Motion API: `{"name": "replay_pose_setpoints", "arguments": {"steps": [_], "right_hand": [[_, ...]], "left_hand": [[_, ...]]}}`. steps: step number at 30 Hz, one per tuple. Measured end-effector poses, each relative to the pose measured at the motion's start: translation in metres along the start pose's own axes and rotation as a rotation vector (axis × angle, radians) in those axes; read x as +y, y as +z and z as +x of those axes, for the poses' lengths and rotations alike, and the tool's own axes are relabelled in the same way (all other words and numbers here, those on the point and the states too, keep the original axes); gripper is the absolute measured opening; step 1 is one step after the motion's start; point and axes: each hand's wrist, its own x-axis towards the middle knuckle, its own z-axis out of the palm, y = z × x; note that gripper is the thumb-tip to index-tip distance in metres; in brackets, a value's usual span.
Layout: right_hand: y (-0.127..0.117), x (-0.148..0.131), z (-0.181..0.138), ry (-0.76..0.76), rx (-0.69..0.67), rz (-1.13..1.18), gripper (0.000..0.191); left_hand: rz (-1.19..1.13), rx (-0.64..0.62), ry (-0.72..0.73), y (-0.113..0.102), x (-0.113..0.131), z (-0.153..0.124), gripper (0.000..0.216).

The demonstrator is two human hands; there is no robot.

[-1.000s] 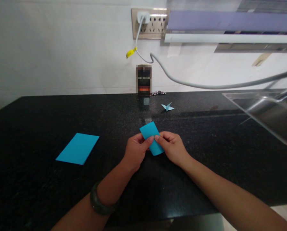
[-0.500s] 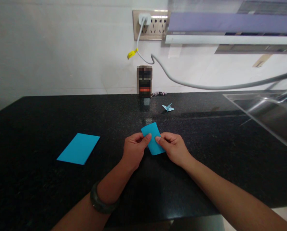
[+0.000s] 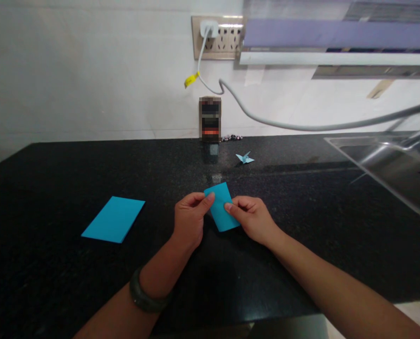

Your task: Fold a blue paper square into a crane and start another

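Note:
A small blue rectangle of paper [image 3: 221,213] is held between my two hands, tilted a little above the dark counter. My left hand [image 3: 192,214] pinches its upper left corner, the thumb on top. On the paper's right edge, my right hand [image 3: 254,216] grips with thumb above and curled fingers behind. Whether the paper is folded in layers I cannot tell. Flat on the counter to the left lies a larger blue sheet or stack of paper [image 3: 114,220]. A light blue origami crane [image 3: 245,158] stands beyond my hands.
The black speckled counter [image 3: 54,188] runs back to a pale wall. Against it stands a blurred-out dark upright object [image 3: 210,118], beside a beaded string [image 3: 232,137]. A grey cable [image 3: 301,127] hangs from the socket panel [image 3: 224,40]. At right is a metal sink [image 3: 400,165].
My left hand has slid left and slightly up along the paper, from near its middle to its upper left corner. My right hand keeps its grip. The view has shifted slightly.

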Motion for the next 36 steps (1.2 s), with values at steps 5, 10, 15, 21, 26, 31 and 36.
{"name": "replay_pose_setpoints", "arguments": {"steps": [5,10,15,21,26,31,36], "right_hand": [[0.0,-0.001,0.0,-0.002,-0.012,0.003,0.03],[0.0,0.0,0.0,0.022,-0.03,-0.006,0.032],[-0.001,0.0,0.001,0.047,0.008,-0.009,0.031],[-0.002,0.0,0.001,0.032,0.04,0.02,0.03],[0.0,0.0,0.002,0.007,0.016,-0.008,0.031],[0.002,0.002,0.002,0.006,0.012,-0.01,0.032],[0.001,0.008,0.005,0.009,0.093,0.046,0.03]], "left_hand": [[-0.071,0.026,-0.022,0.003,0.004,0.0,0.019],[-0.153,0.024,-0.077,0.002,0.011,0.004,0.02],[-0.18,0.086,-0.05,-0.002,0.013,0.01,0.024],[-0.123,-0.033,-0.115,-0.001,0.008,0.006,0.043],[-0.019,-0.011,-0.103,0.0,0.007,0.003,0.025],[-0.036,-0.022,-0.134,0.001,0.011,0.003,0.032],[0.214,-0.208,-0.11,-0.002,0.007,0.001,0.033]]}}
